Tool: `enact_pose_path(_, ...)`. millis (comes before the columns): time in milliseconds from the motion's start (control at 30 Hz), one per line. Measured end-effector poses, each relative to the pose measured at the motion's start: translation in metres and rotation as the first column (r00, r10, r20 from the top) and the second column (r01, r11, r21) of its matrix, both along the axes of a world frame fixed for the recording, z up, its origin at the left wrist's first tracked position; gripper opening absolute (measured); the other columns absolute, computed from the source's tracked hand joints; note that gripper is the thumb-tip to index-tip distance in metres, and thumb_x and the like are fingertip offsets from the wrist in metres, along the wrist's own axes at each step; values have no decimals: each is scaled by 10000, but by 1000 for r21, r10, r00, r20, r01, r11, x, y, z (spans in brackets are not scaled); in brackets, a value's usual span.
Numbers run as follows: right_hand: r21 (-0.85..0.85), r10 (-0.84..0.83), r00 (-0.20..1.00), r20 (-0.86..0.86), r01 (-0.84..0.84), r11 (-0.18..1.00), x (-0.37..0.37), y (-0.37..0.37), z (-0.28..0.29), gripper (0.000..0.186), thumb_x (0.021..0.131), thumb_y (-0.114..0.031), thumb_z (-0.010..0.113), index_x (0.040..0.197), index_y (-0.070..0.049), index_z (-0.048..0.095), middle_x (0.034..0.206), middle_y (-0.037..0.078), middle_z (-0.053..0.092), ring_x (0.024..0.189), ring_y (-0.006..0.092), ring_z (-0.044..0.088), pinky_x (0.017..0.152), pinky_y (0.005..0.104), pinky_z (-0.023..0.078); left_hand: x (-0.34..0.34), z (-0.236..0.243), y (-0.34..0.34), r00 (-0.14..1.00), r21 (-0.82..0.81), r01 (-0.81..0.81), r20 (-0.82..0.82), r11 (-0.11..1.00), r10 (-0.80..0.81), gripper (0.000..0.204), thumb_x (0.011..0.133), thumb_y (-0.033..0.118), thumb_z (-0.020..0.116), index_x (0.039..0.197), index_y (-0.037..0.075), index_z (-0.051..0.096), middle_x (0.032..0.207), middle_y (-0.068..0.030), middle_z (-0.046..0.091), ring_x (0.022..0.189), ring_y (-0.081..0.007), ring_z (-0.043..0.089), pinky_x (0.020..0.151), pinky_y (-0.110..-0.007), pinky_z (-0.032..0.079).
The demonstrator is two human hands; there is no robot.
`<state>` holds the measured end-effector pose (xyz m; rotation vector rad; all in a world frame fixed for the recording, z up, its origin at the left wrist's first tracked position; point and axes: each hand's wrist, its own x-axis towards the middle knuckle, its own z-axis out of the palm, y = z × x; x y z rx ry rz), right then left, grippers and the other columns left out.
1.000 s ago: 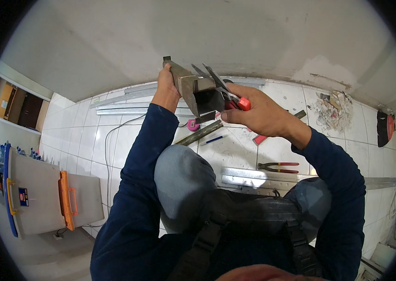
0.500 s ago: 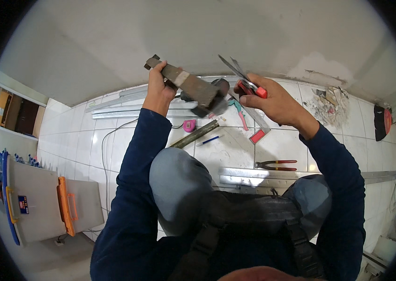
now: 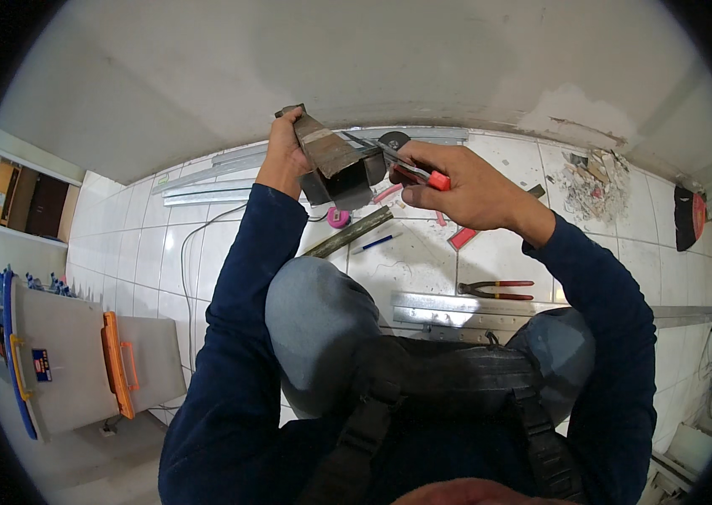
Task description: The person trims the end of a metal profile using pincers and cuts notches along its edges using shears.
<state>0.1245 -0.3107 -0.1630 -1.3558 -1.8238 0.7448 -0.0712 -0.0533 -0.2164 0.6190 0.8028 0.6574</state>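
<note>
Left hand point(image 3: 286, 151) fast around a hollow brown piece point(image 3: 332, 153); right hand point(image 3: 474, 183) around red-handled snips point(image 3: 438, 180)

Tin snips point(image 3: 393, 156) right of the metal profile point(image 3: 335, 156); down on the floor point(image 3: 423, 269), tape measure point(image 3: 338, 219), then pen point(image 3: 373, 244), pincers point(image 3: 496, 290) farther right!

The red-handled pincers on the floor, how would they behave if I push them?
The pincers probably won't roll: their two handles lie apart. They may slide on the glossy tiles. The dark, metal-looking head suggests some weight.
</note>
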Motion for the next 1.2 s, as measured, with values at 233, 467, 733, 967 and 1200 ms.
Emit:
enact_pose_path(233,-57,-8,996,90,13,998,-3,4,7,307,912,-309,680,1046,-35,643,864,172,660,772,327,616,743,402,483,-11,-3,14,997,36,0,-74,999,3,289,957,323,584,1095,75,537,1025,-142,605,930,-327,622,820,-551,529)
enact_pose_path(467,-134,-166,966,-196,142,981,16,5,-1,349,916,-365,692,978,-25,638,735,128,636,683,290,601,691,377,482,-14,-1,16,1000,-10,-4,-1,1000,4,325,972,390,536,1074,81,518,988,-154,617,815,-304,599,724,-507,535)
enact_pose_path(733,336,-249,968,41,222,915,23,-5,-20,389,890,-228,717,1187,-35,557,1031,171,643,934,351,636,855,420,500,4,20,-2,913,52,-394,139,917,384,497,966,455,430,1014,-30,529,879,-174,589,777,-311,583,678,-447,512)
enact_pose_path(967,110,-318,944,-88,326,939,18,-8,-17,285,904,-206,672,1107,-24,591,1008,179,665,918,344,646,851,414,501,-13,34,-4,833,226,-490,407,842,376,548,989,555,415,943,21,532,849,-155,582,798,-296,585,722,-449,518)
enact_pose_path(1200,331,-537,749,388,431,840,25,-10,-16,316,829,-152,719,1104,-56,598,1037,140,631,983,330,615,898,408,475,-28,59,-12,649,322,-761,340,564,681,554,991,511,495,1217,7,456,1108,-157,552,956,-306,597,846,-493,532)
